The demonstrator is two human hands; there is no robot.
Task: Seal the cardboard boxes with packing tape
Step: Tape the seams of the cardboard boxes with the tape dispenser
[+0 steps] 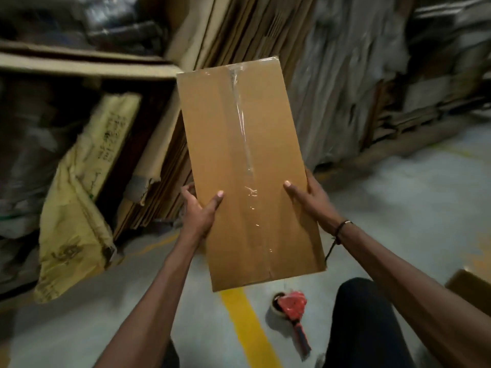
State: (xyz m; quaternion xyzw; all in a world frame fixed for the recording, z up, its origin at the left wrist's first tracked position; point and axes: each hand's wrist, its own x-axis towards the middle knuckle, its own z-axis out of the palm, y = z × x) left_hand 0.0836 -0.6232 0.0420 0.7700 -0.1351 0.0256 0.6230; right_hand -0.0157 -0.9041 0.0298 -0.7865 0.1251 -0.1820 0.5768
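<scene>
A long brown cardboard box (pixel 247 171) is held up in the air in front of me, its top face toward the camera. A strip of clear packing tape (pixel 243 123) runs down its middle seam. My left hand (pixel 200 211) grips the box's left edge, thumb on the top face, fingers behind. My right hand (pixel 309 197) grips the right edge the same way. A red tape dispenser (pixel 291 312) with a roll of tape lies on the floor below the box, untouched.
Flat cardboard sheets (pixel 239 30) lean in stacks behind the box. A yellowish sack (pixel 79 197) slumps at left. A yellow line (pixel 247 328) crosses the grey floor. My dark-trousered knee (pixel 366 322) is at lower right, and another box corner (pixel 470 285) shows at the right edge.
</scene>
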